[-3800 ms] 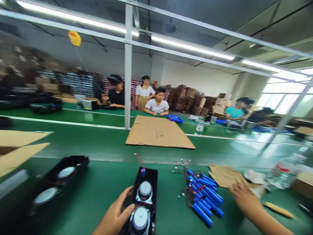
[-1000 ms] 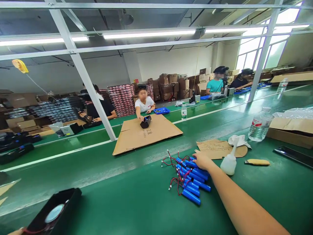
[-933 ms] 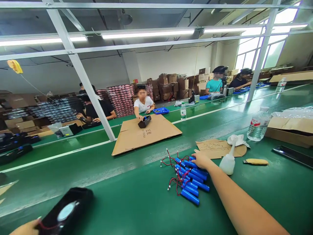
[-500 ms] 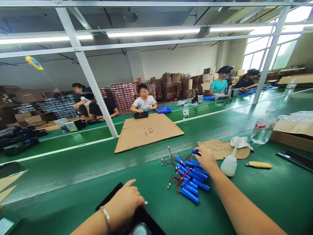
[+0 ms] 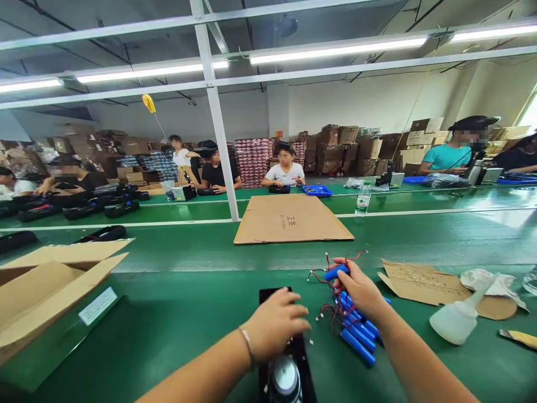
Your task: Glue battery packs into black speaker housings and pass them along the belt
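Observation:
My right hand [image 5: 361,288] is closed on a blue cylindrical battery [image 5: 336,272] with red and black leads, holding it up over the pile. Below lie several more blue batteries [image 5: 359,341], side by side, their thin wires tangled and tipped with small white plugs. Over a long black housing [image 5: 302,358] hovers my left hand [image 5: 279,322], fingers spread and slightly blurred; whether it touches the housing I cannot tell. A round silver speaker driver [image 5: 286,376] sits in the housing's near end. My left hand and forearm cover part of the housing.
An open cardboard box [image 5: 62,296] stands at left. Ahead lies a flat cardboard sheet [image 5: 293,219]. To the right are a torn cardboard piece [image 5: 423,281], a white squeeze bottle [image 5: 455,322] and a yellow-handled cutter [image 5: 520,338]. Co-workers sit across the green bench.
My right hand has lifted a battery clear of the pile and drawn it toward the housing. My left hand's fingers have spread. The head view has turned left.

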`<act>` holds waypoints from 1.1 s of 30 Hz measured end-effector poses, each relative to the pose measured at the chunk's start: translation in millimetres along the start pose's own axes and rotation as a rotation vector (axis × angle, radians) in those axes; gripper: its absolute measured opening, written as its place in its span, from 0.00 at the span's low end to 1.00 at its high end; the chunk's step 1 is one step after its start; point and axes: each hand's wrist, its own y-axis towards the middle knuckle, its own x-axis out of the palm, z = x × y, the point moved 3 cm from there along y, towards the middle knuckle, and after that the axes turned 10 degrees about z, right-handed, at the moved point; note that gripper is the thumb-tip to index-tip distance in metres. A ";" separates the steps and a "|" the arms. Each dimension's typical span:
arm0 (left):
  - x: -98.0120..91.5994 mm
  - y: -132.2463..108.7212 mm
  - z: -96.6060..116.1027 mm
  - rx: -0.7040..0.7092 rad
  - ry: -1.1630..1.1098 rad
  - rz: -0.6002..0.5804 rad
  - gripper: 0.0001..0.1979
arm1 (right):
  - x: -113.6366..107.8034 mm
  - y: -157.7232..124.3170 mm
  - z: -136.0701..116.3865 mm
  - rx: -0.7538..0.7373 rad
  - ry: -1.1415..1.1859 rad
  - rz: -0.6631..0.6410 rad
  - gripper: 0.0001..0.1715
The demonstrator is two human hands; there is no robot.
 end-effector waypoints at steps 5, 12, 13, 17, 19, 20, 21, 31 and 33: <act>12.4 -67.1 -37.8 -1.036 -0.362 0.334 0.28 | 39.3 -12.2 -1.8 -0.124 -0.010 -0.122 0.31; 58.2 -77.1 -42.7 -1.091 -1.129 0.483 0.39 | 119.3 -18.3 -9.8 -0.228 -0.166 -0.263 0.17; 60.5 -76.9 -43.3 -1.083 -1.132 0.491 0.39 | 125.7 -18.6 -11.5 -0.244 -0.209 -0.276 0.17; 64.4 -80.4 -44.9 -1.015 -1.112 0.470 0.38 | 135.3 -19.8 -15.4 -0.299 -0.367 -0.307 0.17; 65.3 -82.8 -45.7 -0.998 -1.112 0.444 0.39 | 135.6 -20.1 -15.3 -0.319 -0.439 -0.319 0.18; 65.4 -83.8 -46.2 -1.000 -1.113 0.439 0.39 | 135.8 -20.1 -14.9 -0.328 -0.470 -0.329 0.18; 65.5 -84.5 -46.7 -1.003 -1.119 0.439 0.39 | 136.2 -20.2 -14.3 -0.339 -0.498 -0.341 0.19; 64.1 -85.6 -44.7 -0.989 -1.136 0.447 0.42 | 141.5 -25.4 -10.8 -0.453 -0.602 -0.388 0.18; 63.2 -85.1 -45.5 -0.973 -1.119 0.457 0.40 | 141.7 -24.8 -11.6 -0.463 -0.609 -0.372 0.17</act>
